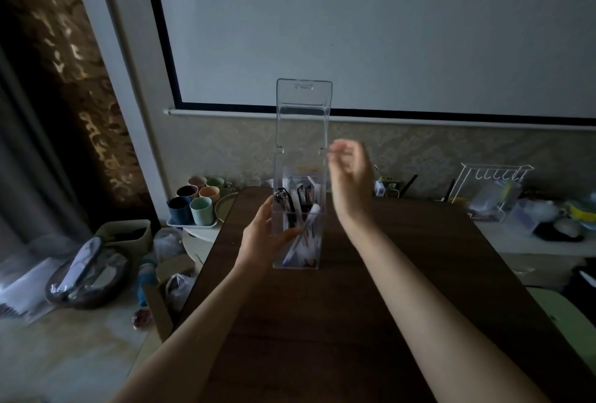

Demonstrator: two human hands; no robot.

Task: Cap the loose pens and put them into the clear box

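Note:
A tall clear box (314, 241) stands on the dark wooden table (338, 322), its hinged lid (303, 112) raised upright. Inside lean several pens, among them a white capped pen (303, 235) and black ones (288, 206). My left hand (263, 236) grips the box's left wall with the thumb across its front. My right hand (350, 173) hovers blurred at the box's right side near the lid hinge, fingers loosely curled, nothing visible in it.
Left of the table, a tray of coloured cups (196, 202) and a plate. Lower left holds a round basket (87, 277) with wrapped items and plastic bags. At the right stand a white wire rack (493, 190) and clutter. A projection screen (387, 32) hangs behind.

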